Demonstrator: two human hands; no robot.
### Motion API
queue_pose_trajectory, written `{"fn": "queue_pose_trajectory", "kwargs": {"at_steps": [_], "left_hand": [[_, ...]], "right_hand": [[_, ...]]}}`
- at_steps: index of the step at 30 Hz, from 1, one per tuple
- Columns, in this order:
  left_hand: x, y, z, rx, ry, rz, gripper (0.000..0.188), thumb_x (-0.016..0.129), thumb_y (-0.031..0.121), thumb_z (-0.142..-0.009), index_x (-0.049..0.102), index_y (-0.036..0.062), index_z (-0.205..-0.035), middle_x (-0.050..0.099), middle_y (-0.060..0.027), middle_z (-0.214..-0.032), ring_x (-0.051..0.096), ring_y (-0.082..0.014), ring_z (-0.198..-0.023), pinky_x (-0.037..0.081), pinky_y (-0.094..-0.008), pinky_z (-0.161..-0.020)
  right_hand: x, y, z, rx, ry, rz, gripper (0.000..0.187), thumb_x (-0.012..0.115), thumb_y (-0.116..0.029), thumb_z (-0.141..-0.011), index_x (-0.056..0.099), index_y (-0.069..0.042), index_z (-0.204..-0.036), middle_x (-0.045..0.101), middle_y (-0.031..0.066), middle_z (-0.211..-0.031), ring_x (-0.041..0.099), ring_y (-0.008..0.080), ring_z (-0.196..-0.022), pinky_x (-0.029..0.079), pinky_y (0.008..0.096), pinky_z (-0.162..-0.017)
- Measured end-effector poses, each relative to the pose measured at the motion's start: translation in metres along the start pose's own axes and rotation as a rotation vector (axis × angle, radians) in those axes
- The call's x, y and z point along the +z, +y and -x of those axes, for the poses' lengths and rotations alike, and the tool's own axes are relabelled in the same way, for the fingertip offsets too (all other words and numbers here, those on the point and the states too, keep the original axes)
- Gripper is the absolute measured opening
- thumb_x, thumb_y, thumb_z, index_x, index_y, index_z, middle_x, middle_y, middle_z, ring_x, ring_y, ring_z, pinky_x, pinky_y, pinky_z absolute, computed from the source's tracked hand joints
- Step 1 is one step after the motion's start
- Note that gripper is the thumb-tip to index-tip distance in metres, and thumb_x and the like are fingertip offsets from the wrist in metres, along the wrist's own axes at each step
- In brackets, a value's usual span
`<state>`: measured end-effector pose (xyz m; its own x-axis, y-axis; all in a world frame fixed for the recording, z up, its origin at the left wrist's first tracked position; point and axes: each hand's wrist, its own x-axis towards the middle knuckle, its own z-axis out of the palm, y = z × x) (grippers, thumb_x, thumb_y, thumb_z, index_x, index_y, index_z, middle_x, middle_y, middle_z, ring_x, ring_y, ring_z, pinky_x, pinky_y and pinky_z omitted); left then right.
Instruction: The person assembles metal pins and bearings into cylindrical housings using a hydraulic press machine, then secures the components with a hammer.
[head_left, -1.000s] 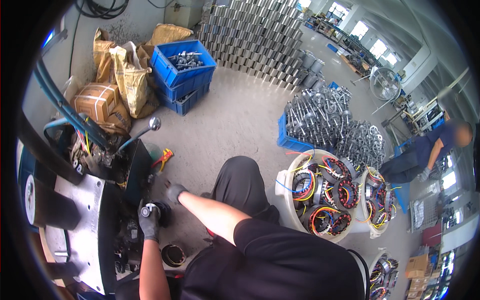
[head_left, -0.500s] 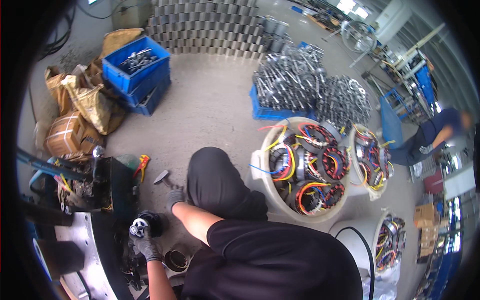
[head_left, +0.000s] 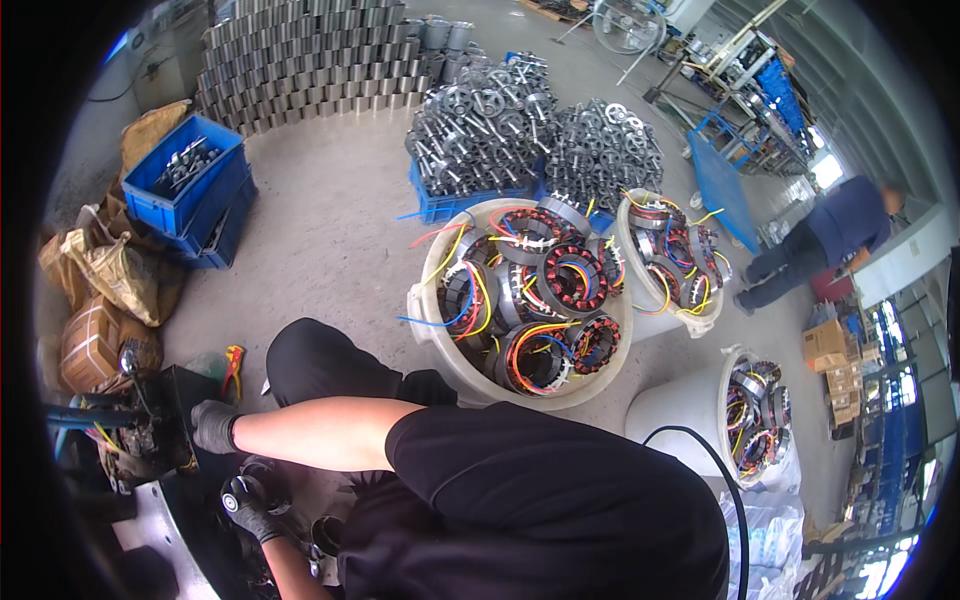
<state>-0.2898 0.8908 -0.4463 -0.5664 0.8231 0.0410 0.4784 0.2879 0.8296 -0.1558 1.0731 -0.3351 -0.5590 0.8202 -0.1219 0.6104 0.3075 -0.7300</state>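
Note:
My left hand (head_left: 252,512), in a grey glove, is closed on a round metal part (head_left: 231,501) with a pale ring at its end, low beside the machine. Just above it is a dark cylindrical housing (head_left: 262,478), partly hidden. My right hand (head_left: 213,428), also gloved, is curled against the edge of the dark machine block (head_left: 192,392); what its fingers hold, if anything, is hidden. Red-and-yellow-handled pliers (head_left: 233,371) lie beyond that hand. Beside my knee only a sliver of the hammer (head_left: 265,387) shows on the floor.
White tubs (head_left: 424,318) of wound stators stand to the right. Farther off are a pile of metal shafts (head_left: 480,130), stacked metal cylinders (head_left: 310,70) and blue crates (head_left: 165,205). A metal plate (head_left: 160,525) edges the machine at lower left. A person (head_left: 835,220) walks at far right.
My right hand has left the hammer on the floor and moved left to the machine. My left hand stays on the round metal part. The view has shifted, and the other person has straightened up.

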Motion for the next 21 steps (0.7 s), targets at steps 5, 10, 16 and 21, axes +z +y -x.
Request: {"fn": "queue_pose_trajectory", "kwargs": {"at_steps": [5,10,16,21], "left_hand": [[-0.06,0.093,0.022,0.858,0.172,-0.427,0.019,0.066,0.013,-0.095,0.063,0.0023,-0.11,0.068,-0.0203,-0.116,0.067,-0.04,-0.101,0.054,-0.044,-0.088],[-0.164,0.169,0.086,0.484,0.072,-0.248,0.055,0.076,0.005,-0.08,0.061,0.0111,-0.133,0.069,-0.0133,-0.126,0.065,-0.0323,-0.116,0.055,-0.041,-0.096],[-0.175,0.174,0.076,-0.383,0.217,1.13,0.028,0.061,0.028,-0.097,0.074,0.0092,-0.113,0.072,-0.0053,-0.107,0.067,-0.0199,-0.096,0.056,-0.0375,-0.086],[-0.184,0.129,0.076,-0.472,0.289,1.321,0.043,0.056,0.038,-0.099,0.074,0.004,-0.118,0.076,-0.0121,-0.108,0.07,-0.0294,-0.097,0.056,-0.048,-0.096]], "right_hand": [[0.038,0.03,0.009,-0.511,0.106,0.342,0.019,0.065,-0.02,-0.083,0.08,-0.012,-0.091,0.073,0.0169,-0.084,0.074,0.0378,-0.09,0.059,0.0484,-0.079],[0.01,-0.037,0.075,-0.692,0.045,-0.242,0.029,0.055,-0.028,-0.101,0.075,-0.009,-0.11,0.073,0.0177,-0.104,0.07,0.0388,-0.096,0.056,0.0459,-0.084],[-0.015,-0.062,0.115,-0.402,-0.397,-0.792,0.045,0.072,-0.039,-0.097,0.069,0.0,-0.12,0.073,0.014,-0.102,0.069,0.019,-0.101,0.055,0.0364,-0.089],[-0.015,-0.093,0.122,-0.017,-0.694,-0.734,0.045,0.07,-0.033,-0.099,0.063,-0.001,-0.13,0.073,0.012,-0.107,0.069,0.0156,-0.109,0.053,0.0352,-0.105]]}}
